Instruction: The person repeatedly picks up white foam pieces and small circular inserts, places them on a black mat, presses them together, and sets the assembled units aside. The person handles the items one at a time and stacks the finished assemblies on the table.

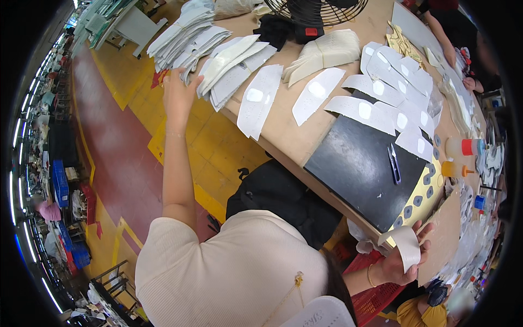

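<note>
My left hand (178,98) reaches to the table's left edge, with thumb and fingers apart beside stacks of white cut pieces (231,68); whether a fingertip touches them I cannot tell. At the lower right, my right hand (400,268) holds a curled white cut piece (406,246) between thumb and fingers. Two single white perforated pieces, a left one (260,103) and a right one (316,98), lie on the table, each bearing a small glossy white patch. Several similar pieces (376,90) overlap farther right, partly on a black mat (348,155).
Purple-handled snips (394,166) lie on the mat. Beside it is a yellow sheet (417,199) with small grey shapes. A black fan (316,11) stands at the back. Bottles with a red cap (467,146) and an orange cap (449,169) stand right. Another person's arm (441,35) is far right.
</note>
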### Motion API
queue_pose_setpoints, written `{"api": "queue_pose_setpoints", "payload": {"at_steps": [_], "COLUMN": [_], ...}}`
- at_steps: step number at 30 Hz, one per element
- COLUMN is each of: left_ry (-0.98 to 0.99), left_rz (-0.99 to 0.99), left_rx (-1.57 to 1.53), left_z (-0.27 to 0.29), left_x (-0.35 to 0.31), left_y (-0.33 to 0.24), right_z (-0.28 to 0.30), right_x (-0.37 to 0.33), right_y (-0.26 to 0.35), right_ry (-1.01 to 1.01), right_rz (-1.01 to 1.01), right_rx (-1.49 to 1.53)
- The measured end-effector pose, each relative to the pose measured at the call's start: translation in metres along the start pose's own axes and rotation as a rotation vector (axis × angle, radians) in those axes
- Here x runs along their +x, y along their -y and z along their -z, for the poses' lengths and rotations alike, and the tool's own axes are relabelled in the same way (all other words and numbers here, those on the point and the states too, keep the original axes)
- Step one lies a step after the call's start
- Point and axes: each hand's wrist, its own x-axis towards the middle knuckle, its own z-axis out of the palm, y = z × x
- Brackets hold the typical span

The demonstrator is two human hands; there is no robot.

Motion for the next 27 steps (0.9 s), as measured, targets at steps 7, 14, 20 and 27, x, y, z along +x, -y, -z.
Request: {"api": "queue_pose_setpoints", "payload": {"at_steps": [7,14,20,27], "left_ry": [0.983,1.03,0.884,0.812], "left_rz": [0.409,0.678,0.666,0.661], "left_rx": [-0.465,-0.99,-1.227,-1.196], "left_z": [0.014,0.017,0.024,0.004], "left_x": [-0.063,-0.09,-0.105,-0.119], "left_y": [-0.063,-0.069,-0.074,-0.085], "right_z": [-0.001,-0.013,-0.017,-0.025], "right_x": [-0.003,0.004,0.003,0.006], "right_y": [-0.016,-0.026,-0.033,-0.045], "right_ry": [-0.04,0.033,0.001,0.011], "right_rz": [-0.097,-0.113,-0.162,-0.211], "right_rx": [0.024,-0.107,-0.136,-0.142]}}
